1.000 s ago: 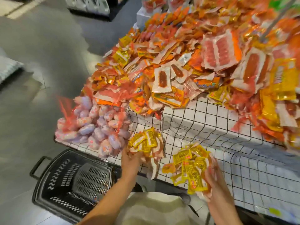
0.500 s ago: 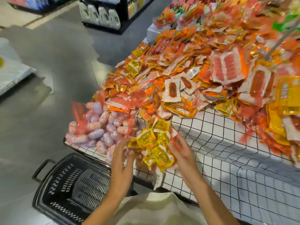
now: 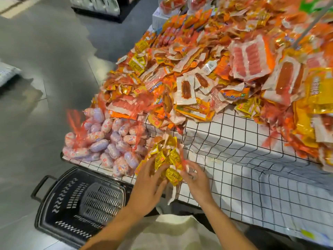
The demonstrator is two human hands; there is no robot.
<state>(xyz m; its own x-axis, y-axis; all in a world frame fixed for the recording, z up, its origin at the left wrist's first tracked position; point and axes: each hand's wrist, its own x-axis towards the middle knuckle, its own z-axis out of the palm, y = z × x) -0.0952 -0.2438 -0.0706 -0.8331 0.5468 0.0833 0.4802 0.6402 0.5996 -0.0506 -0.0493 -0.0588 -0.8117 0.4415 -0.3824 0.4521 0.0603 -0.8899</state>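
Note:
A bunch of small yellow snack packets (image 3: pixel 166 158) lies at the front edge of the display table (image 3: pixel 243 170), which has a white cloth with a black grid. My left hand (image 3: pixel 148 183) presses on the bunch's left side with spread, fairly straight fingers. My right hand (image 3: pixel 197 179) curls its fingers round the right side of the same bunch. The fingertips are blurred by motion.
A black plastic shopping basket (image 3: pixel 81 201) stands on the grey floor below the table's left corner. Net bags of pink and purple sausages (image 3: pixel 108 141) lie left of the packets. A big heap of orange and yellow snack packs (image 3: pixel 207 73) covers the table behind. Shelves (image 3: pixel 95 6) stand far back.
One second ago each hand held its own yellow bunch, apart. The hands have come together and now hold one joined bunch at the table's edge, beside the sausages.

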